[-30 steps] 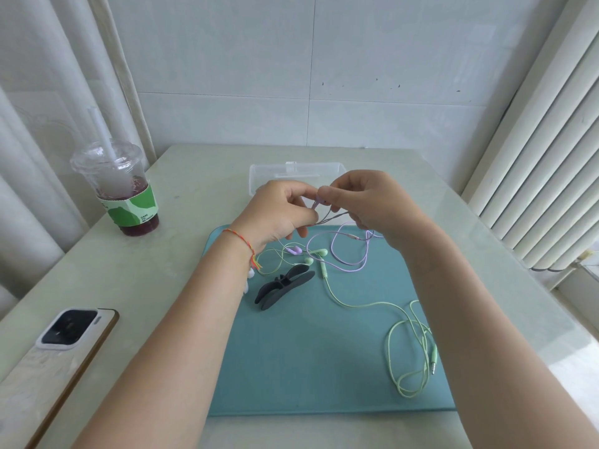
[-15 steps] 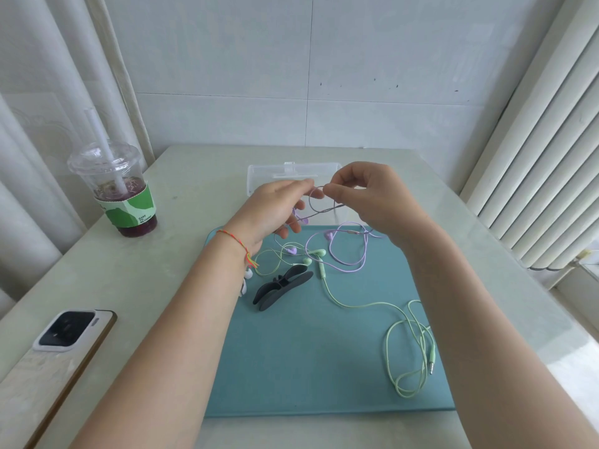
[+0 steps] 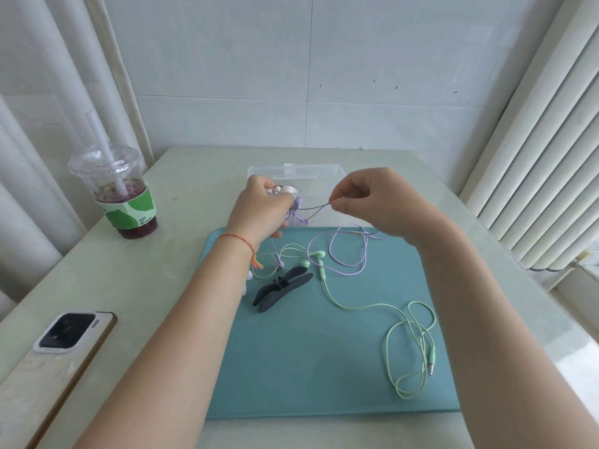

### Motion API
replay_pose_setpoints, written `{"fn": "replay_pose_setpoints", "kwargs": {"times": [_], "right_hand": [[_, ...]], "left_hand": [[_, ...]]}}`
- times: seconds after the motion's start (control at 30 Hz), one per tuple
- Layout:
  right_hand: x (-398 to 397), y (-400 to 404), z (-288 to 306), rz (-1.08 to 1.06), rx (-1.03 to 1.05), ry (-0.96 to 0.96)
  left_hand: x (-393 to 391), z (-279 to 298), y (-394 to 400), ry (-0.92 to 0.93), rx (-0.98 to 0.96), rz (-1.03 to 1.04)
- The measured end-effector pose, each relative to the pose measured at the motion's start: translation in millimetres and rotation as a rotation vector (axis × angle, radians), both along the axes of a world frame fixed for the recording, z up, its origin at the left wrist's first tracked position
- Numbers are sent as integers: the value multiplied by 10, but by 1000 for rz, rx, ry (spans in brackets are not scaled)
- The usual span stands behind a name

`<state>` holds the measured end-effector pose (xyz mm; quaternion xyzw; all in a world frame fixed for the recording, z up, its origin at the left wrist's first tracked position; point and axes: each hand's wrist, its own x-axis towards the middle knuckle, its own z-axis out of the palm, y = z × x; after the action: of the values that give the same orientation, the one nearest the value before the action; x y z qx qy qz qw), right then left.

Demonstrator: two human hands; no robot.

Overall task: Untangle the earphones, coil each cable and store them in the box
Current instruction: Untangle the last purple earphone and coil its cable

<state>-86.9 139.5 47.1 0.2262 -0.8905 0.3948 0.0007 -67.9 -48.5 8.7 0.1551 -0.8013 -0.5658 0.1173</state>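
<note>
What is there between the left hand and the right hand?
In the head view, a taut stretch of purple cable runs from the left hand to the right hand.

Single head-worn, wide-angle view, looking forward and down from above the near table edge. Both forearms enter from the bottom corners and meet at mid-frame, where the left hand and right hand are raised close to the lens. The teal mat fills the lower centre; the tiled wall closes the far side. Straight lines bow at the frame edges. No second view is given.
</note>
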Motion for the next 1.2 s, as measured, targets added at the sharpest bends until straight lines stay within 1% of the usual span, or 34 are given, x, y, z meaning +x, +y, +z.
{"fn": "replay_pose_setpoints", "kwargs": {"times": [0.03,0.07,0.13,0.2,0.23,0.27,0.33,0.4,0.47,0.53,0.6,0.67,0.73,0.8,0.87,0.93,1.07,1.2], "right_hand": [[2,-10,1,7,-24,17],[7,-22,2,18,-53,31],[16,-55,-5,42,-107,60],[23,-99,-27,46,-150,96],[21,-117,-36,27,-181,117],[12,-126,-39,-9,-226,144],[-16,-105,-19,-139,-336,216],[-57,-45,11,-277,-431,256],[-90,-2,11,-350,-469,251],[-127,9,-23,-384,-467,221],[-152,4,-53,-389,-451,171],[-155,8,-56,-344,-420,140],[-104,-6,-26,-208,-367,113],[-20,-60,-3,-26,-316,55],[35,-122,-4,68,-284,31],[34,-147,-15,56,-289,64],[2,-134,-35,-34,-368,133],[-48,-110,-33,-211,-475,230]], "left_hand": [[-10,-4,-1,25,-52,2],[6,18,21,72,-52,-30],[42,68,69,145,34,-198],[76,92,117,153,126,-409],[100,88,131,147,158,-489],[120,88,138,137,158,-520],[116,78,106,130,134,-484],[112,84,56,148,164,-451],[110,99,13,141,199,-426],[94,79,6,127,193,-406],[101,74,8,107,184,-410],[107,79,14,80,159,-447],[122,97,26,77,166,-479],[140,121,56,82,250,-526],[162,139,88,75,324,-602],[177,152,95,59,324,-624],[159,153,64,47,369,-599],[148,131,44,28,395,-620]]}}
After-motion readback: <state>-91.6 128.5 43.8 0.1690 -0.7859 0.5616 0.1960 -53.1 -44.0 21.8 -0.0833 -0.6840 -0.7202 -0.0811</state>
